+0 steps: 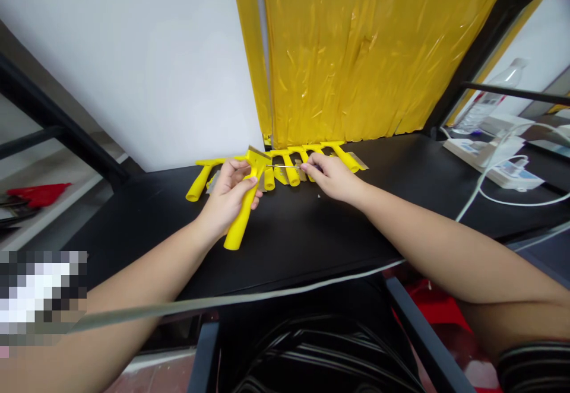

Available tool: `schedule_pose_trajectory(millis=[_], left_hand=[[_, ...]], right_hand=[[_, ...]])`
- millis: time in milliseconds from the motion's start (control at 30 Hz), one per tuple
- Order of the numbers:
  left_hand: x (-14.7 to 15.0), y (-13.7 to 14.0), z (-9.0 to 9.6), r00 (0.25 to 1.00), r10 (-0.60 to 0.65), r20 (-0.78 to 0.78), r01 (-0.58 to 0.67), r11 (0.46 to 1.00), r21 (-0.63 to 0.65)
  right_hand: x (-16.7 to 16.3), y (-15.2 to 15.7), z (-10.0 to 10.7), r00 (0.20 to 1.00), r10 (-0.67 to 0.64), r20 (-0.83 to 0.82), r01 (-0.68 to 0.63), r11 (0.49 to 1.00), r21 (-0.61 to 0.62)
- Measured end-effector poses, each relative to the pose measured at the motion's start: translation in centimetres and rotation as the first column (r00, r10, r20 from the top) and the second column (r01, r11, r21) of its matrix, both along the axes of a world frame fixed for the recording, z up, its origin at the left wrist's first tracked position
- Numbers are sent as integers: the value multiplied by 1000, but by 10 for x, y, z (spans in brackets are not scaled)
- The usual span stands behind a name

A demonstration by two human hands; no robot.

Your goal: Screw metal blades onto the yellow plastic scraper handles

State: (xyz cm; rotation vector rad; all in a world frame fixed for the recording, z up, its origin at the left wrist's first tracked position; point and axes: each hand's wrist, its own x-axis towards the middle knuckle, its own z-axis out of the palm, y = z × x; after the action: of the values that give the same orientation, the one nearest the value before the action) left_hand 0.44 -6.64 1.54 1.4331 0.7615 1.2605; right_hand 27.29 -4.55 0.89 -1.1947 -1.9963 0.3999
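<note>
Black tabletop (303, 238): left hand (229, 194) tilts scraper (241, 218); right hand (333, 176) pinches probable screwdriver (285, 167).

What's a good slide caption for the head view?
Left hand grips yellow scraper; right hand points a thin metal tool at its head.

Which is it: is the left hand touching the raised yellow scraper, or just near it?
Touching. The head view shows the left hand gripping the raised yellow scraper, with its thumb lying across the near side.
</note>
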Motion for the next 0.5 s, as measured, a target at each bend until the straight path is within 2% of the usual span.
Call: schedule_pose_trajectory(millis=[167, 400, 500], left_hand=[[-1, 2, -2, 1000, -3, 12, 3, 1000, -29], [-3, 2, 1, 1000, -13, 18, 13, 999, -31], [-2, 0, 3, 1000, -18, 14, 19, 1000, -23]], right_hand=[[-3, -1, 0, 998, 47, 35, -45, 997, -61], [-6, -12, 5, 998, 39, 52, -44, 994, 102], [-11, -15, 8, 998, 40, 43, -44, 995, 87]])
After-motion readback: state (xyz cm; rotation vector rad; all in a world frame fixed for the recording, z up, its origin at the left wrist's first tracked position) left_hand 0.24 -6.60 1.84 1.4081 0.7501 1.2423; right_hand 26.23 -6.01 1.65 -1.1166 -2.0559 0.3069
